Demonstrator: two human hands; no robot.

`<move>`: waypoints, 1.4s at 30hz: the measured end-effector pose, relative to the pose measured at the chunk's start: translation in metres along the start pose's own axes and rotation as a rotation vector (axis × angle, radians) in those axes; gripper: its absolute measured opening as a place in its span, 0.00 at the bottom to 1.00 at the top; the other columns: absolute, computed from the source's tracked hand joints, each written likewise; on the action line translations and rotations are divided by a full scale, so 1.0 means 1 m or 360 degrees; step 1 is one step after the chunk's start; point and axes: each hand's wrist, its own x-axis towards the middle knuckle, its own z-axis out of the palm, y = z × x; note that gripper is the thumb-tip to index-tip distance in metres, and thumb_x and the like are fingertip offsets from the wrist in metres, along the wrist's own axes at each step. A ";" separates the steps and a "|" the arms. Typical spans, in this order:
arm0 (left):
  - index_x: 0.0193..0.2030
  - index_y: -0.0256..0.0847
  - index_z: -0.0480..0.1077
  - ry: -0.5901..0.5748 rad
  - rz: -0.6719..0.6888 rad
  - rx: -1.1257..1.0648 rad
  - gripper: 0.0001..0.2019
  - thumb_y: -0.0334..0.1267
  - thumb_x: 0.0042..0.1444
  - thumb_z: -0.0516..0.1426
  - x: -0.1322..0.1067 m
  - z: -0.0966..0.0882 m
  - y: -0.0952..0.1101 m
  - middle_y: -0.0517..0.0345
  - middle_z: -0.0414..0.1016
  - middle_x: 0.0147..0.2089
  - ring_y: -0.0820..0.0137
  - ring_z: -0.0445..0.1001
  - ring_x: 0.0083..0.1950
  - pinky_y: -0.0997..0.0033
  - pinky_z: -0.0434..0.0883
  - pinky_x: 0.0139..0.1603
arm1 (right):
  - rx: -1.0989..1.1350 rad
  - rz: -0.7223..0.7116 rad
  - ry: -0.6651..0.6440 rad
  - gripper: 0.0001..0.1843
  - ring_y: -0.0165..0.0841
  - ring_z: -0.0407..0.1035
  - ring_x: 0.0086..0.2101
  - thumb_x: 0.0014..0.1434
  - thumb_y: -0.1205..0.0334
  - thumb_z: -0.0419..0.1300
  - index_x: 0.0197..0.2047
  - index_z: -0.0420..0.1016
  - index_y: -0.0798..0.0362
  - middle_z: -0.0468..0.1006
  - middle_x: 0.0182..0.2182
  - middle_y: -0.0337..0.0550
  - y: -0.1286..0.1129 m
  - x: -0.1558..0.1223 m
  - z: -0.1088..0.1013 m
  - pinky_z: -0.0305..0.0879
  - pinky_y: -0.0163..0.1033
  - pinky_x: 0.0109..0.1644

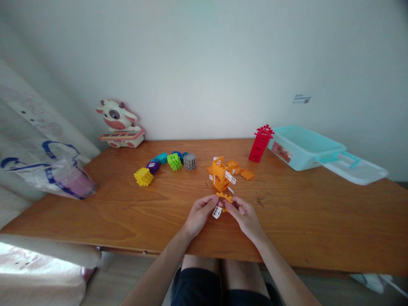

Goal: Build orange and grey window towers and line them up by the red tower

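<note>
Left hand [200, 214]: fingertips pinched on the tile's left edge, low over the desk [127, 212].
Right hand [245, 214]: fingertips closed on the tile's right edge.
Tile [224, 196]: orange, toothed, held between both hands (a white clip [217, 211] hangs below it).
Orange build [220, 175]: just beyond the hands.
Loose tiles [245, 173]: beyond the right hand.
Cubes [165, 163]: coloured row, beyond and left of the left hand.
Red tower [260, 144], box [298, 148]: well beyond, to the right.
</note>
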 end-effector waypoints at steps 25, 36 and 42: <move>0.41 0.40 0.78 0.0375 0.0202 0.0607 0.18 0.54 0.57 0.60 0.007 -0.008 -0.008 0.54 0.82 0.39 0.65 0.78 0.41 0.68 0.72 0.45 | -0.1479 -0.0983 -0.0298 0.13 0.36 0.77 0.31 0.59 0.69 0.61 0.46 0.76 0.44 0.82 0.32 0.41 0.021 -0.135 -0.002 0.72 0.43 0.41; 0.42 0.39 0.77 0.0299 0.0232 0.0742 0.17 0.51 0.61 0.58 0.000 -0.003 -0.008 0.52 0.83 0.41 0.63 0.80 0.42 0.67 0.74 0.46 | -0.2172 -0.0263 -0.0082 0.07 0.48 0.77 0.41 0.56 0.72 0.60 0.35 0.77 0.51 0.82 0.40 0.53 0.082 -0.160 0.061 0.71 0.49 0.43; 0.46 0.42 0.77 0.0148 0.0232 0.0949 0.15 0.49 0.63 0.57 -0.015 0.002 -0.007 0.52 0.83 0.44 0.62 0.81 0.45 0.66 0.74 0.49 | -0.1934 -0.0192 -0.0011 0.09 0.42 0.77 0.28 0.61 0.68 0.57 0.30 0.73 0.48 0.82 0.32 0.47 0.059 -0.164 0.045 0.70 0.44 0.32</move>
